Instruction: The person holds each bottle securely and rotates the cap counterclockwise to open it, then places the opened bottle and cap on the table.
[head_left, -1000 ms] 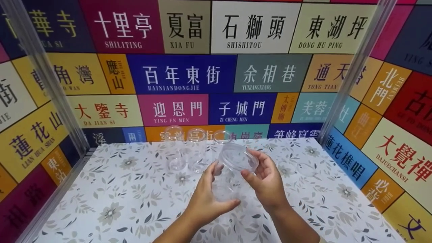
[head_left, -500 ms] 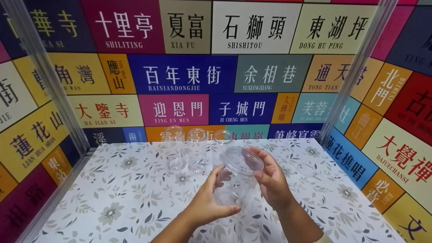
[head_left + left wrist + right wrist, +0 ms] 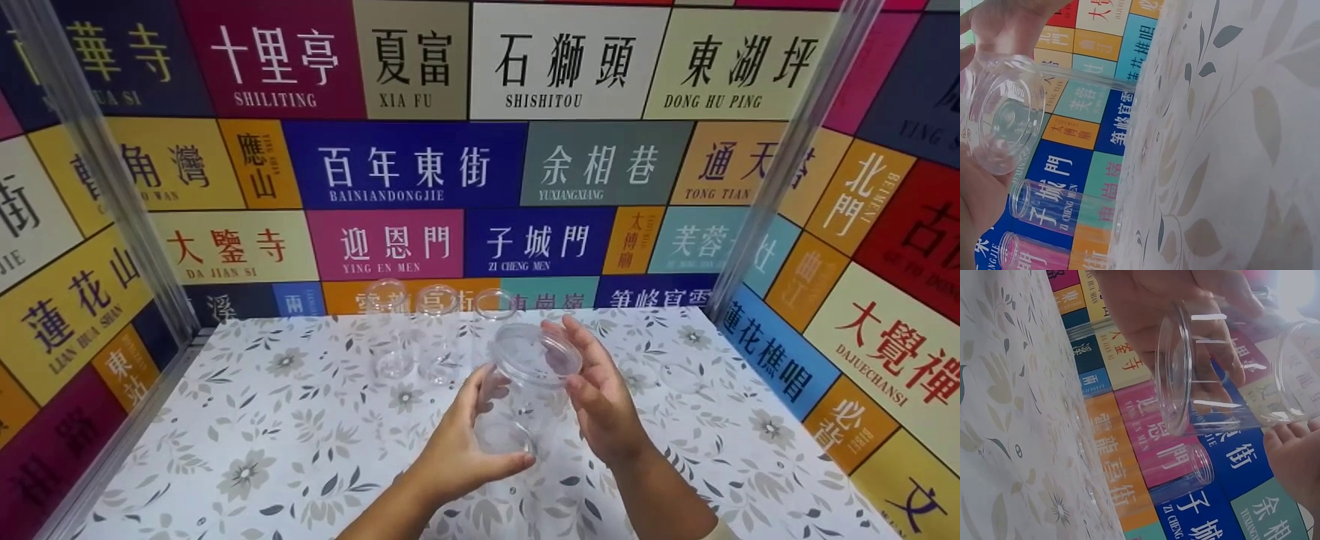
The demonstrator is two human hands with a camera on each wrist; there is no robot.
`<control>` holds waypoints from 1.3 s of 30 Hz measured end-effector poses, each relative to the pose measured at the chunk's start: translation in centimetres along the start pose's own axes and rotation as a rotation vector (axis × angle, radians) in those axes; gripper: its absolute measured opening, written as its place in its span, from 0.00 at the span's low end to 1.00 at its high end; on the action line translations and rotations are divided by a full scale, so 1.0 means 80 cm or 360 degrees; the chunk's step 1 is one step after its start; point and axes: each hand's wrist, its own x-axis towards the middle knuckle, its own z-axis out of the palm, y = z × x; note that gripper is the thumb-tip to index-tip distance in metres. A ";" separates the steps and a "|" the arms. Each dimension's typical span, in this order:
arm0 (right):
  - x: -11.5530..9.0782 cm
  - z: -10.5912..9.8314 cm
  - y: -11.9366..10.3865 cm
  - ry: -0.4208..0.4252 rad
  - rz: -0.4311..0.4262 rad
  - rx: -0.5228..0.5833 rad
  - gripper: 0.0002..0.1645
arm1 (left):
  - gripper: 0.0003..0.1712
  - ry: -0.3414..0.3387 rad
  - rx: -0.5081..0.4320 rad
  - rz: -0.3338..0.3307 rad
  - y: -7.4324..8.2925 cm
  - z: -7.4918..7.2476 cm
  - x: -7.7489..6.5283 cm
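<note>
A clear plastic jar [image 3: 517, 409] is held tilted above the table, its bottom facing down in both wrist views. My left hand [image 3: 469, 442] grips its lower body, thumb across the near side and fingers behind. At the top is a round clear lid [image 3: 536, 354]; whether it sits fully on the jar is hard to tell. My right hand [image 3: 604, 397] holds the lid's right edge between thumb and fingers. In the right wrist view, left-hand fingers show through the wall of the jar [image 3: 1213, 371]. Nothing is visible inside it.
Behind the hands stand clear jars: one at left [image 3: 390, 337], one beside it [image 3: 437, 337], and a third [image 3: 495, 304] partly hidden by the held jar. A clear disc [image 3: 684, 377] lies at right on the floral tabletop [image 3: 315, 465]. Printed panels surround the table.
The right hand and lid shifted slightly right, then a little back left, with the lid's tilt changing. The left hand keeps its grip. The standing jars have not moved.
</note>
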 end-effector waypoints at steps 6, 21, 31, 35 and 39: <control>-0.001 0.014 0.002 0.0232 0.0007 -0.0036 0.50 | 0.73 0.0119 0.0102 -0.0069 0.001 0.002 -0.002; -0.004 0.019 -0.007 0.0199 0.0056 0.0020 0.38 | 0.73 0.0052 0.0095 -0.0056 0.002 0.001 -0.003; -0.004 0.010 -0.012 -0.0047 0.0071 0.0132 0.47 | 0.71 -0.0078 -0.0029 0.0037 0.001 -0.001 -0.002; -0.003 0.008 -0.014 -0.0107 0.0097 0.0186 0.49 | 0.71 -0.0094 -0.0061 0.0033 0.001 0.000 -0.002; -0.002 0.007 -0.013 -0.0113 0.0088 0.0186 0.49 | 0.72 -0.0069 -0.0058 -0.0003 0.001 0.000 -0.002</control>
